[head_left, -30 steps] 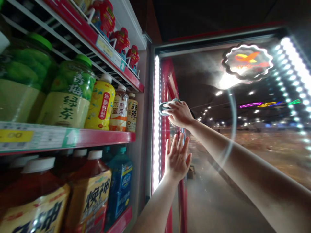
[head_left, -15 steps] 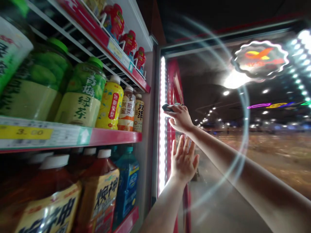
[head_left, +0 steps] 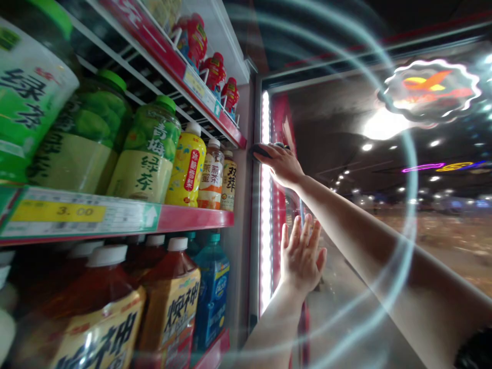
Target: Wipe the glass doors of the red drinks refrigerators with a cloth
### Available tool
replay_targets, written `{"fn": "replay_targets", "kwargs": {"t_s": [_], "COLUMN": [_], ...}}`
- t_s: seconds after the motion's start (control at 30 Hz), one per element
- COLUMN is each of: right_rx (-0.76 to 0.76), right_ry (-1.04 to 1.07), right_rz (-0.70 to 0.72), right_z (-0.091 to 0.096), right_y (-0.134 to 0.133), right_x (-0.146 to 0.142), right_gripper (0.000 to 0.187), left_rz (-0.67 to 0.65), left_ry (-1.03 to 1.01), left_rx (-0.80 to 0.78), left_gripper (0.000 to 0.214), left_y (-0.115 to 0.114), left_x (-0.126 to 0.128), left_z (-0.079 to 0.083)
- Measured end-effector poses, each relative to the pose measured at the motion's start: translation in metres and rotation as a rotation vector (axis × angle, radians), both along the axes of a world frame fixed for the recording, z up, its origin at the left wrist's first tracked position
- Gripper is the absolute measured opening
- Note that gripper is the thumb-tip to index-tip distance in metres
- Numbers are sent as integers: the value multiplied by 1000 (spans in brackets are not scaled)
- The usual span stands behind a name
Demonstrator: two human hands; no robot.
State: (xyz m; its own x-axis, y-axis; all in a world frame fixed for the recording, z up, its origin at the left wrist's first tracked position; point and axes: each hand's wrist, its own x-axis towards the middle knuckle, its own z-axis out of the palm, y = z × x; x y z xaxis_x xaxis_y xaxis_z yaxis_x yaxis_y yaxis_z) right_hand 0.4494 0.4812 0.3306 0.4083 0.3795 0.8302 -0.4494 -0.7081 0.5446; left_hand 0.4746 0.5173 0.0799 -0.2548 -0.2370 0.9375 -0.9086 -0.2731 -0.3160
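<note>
My right hand [head_left: 280,163] reaches up and presses a dark cloth [head_left: 261,150] against the inner edge of the open fridge door, right beside the lit white light strip [head_left: 265,205]. Its fingers are curled over the cloth. My left hand [head_left: 303,255] lies flat and open against the glass of the door [head_left: 346,154], fingers pointing up, below the right hand. The glass door stands open to the right and mirrors ceiling lights.
Fridge shelves at the left hold green tea bottles [head_left: 148,151], a yellow bottle [head_left: 187,164], red-brown drink bottles [head_left: 169,297] and a blue bottle [head_left: 213,287]. A red shelf rail [head_left: 192,218] carries a price tag. Red bottles [head_left: 213,72] stand on the top shelf.
My right hand with the cloth has slid up and left along the door edge to the light strip. My left hand stays flat on the glass. The view has shifted right.
</note>
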Motion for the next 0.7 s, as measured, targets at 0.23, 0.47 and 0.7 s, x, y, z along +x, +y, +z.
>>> {"fn": "replay_targets", "kwargs": {"t_s": [0.23,0.47,0.7], "right_rx": [-97,-234,-74], "right_ry": [187,416,158], "right_rz": [58,63,6], "right_z": [-29,-55,-33], "right_y": [-4,-15,-18], "right_x": [-12,-34,-42], "right_gripper": [60,59,51], "left_rz": [-32,-39,-35], "left_ry": [36,26,18], "left_rx": [-1,12,15], "left_gripper": [63,72,70], "left_y": [-4,-5,0], "left_x": [0,0,-2], "left_z": [-1,0,2]}}
